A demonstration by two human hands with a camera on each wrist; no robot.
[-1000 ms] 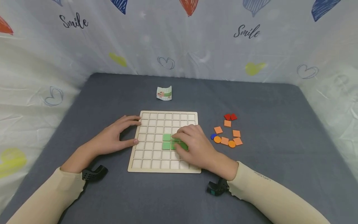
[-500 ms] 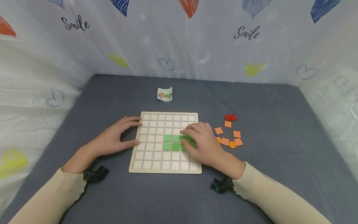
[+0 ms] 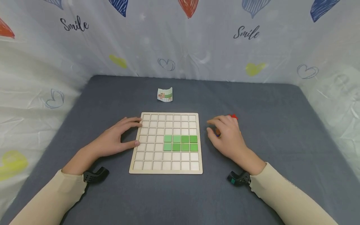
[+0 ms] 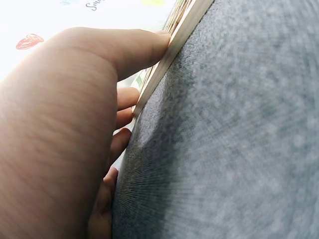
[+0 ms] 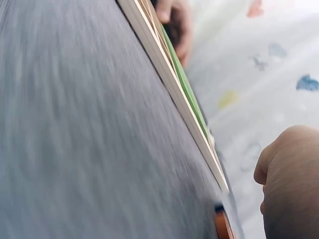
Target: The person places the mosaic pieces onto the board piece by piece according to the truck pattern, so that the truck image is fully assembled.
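Note:
A pale wooden grid board [image 3: 166,172] lies on the dark cloth. Two rows of green square tiles [image 3: 176,147] fill cells at its right middle. My left hand [image 3: 111,139] rests at the board's left edge, thumb and fingertips touching the rim; the left wrist view shows the thumb [image 4: 142,47] against the side of the wood. Past the right edge, my right hand [image 3: 229,136] hovers over loose pieces with fingers loosely bent and nothing seen held. An orange piece [image 3: 217,131] and a red piece [image 3: 234,116] peek out around it; the others are hidden beneath.
A small picture card [image 3: 165,94] with a green and brown grid figure lies behind the board. The dark tablecloth [image 3: 270,125] extends on both sides. A white printed curtain [image 3: 211,47] hangs behind and around the table.
My right hand has moved right, off the green tiles and over to the loose pieces, uncovering the whole two rows of green. The left hand has stayed at the board's edge.

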